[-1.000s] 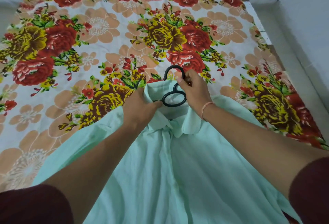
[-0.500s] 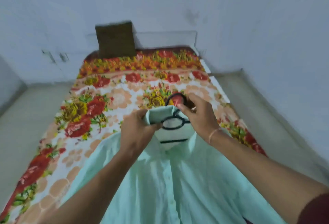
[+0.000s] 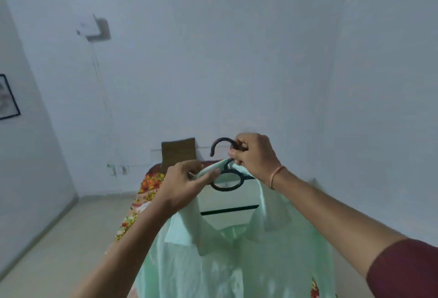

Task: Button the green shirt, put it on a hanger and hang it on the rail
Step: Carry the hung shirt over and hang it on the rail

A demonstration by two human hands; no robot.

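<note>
Head view puts the green shirt on the black hanger, held up in the air in front of the person, with the far end of the flowered bed showing behind and below it. By my reading, buttoning and hangering are about done and the step in hand is the carry to the rail. No rail shows here, only bare wall, so where it stands cannot be told. The front below the collar looks closed, though blur hides the buttons themselves.

The right hand is raised at about head height, its grip wrapped tight round the hanger's stem just under the hook. The hook stands free above the fist, with its open end pointing left. The left hand sits just beside and a little lower. Its grip is narrow, thumb and fingers pinching a fold of the shirt's neckband next to the hanger's ring. Both forearms reach forward and upward, and a dark red sleeve shows at the lower right edge.

The next move calls for finding the rail and turning toward it. The right hand should carry the weight and keep the hook's opening facing the bar. The left pinch looks useful only for seating the neckband. It should let go once the cloth sits square on both of the hanger's 2 shoulders, or the light fabric may slide off one side.
</note>
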